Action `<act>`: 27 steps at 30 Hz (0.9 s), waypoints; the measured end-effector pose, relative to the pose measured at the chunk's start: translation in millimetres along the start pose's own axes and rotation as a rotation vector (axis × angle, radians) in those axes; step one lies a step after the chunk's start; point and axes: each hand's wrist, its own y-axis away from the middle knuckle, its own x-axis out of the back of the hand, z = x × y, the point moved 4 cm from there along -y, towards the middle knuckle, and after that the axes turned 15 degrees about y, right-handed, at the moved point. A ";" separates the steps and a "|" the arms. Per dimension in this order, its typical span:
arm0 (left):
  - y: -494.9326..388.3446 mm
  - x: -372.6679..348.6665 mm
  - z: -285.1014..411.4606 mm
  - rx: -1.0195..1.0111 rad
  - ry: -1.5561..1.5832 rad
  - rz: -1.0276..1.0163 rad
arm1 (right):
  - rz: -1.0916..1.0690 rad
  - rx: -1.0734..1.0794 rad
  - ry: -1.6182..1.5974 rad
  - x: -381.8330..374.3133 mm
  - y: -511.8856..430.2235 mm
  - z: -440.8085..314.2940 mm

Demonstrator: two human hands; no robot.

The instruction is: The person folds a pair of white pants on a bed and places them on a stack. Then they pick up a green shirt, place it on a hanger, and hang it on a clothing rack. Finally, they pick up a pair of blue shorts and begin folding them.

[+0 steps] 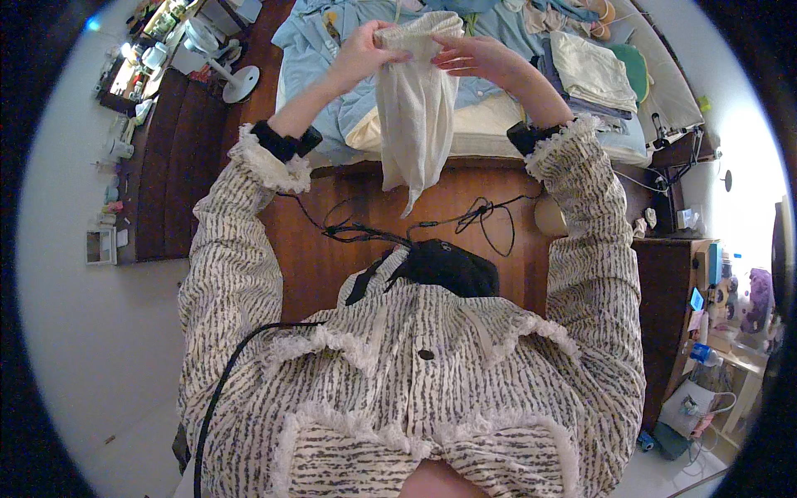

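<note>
A cream knitted garment (416, 118) hangs in front of me over the near edge of the bed, its lower end tapering to a point. My left hand (372, 50) grips its upper left part, with the thumb lying on the cloth. At its upper right side is my right hand (467, 56), fingers spread against the fabric; whether they pinch it is not clear. Behind the garment lies a rumpled light blue cloth (317, 81) on the bed. A stack of folded clothes (591, 68), cream on top, sits to the right.
Black cables (367, 232) loop between my wrists and a black bag (451, 267) at my front. A white fan (240, 84) stands at left by a dark brown cabinet (180, 168). On the right are a clamp-arm lamp (685, 149) and a wooden cabinet (663, 299).
</note>
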 end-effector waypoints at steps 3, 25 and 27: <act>-12.8 10.8 25.7 -0.030 0.247 -0.169 | 0.386 0.361 0.348 21.3 7.8 -16.6; -26.2 50.0 90.7 0.177 0.340 -0.203 | 0.436 0.566 0.062 9.7 58.5 -79.1; -31.9 64.3 98.5 -0.018 0.253 -0.214 | 0.566 0.685 0.050 10.6 59.6 -58.8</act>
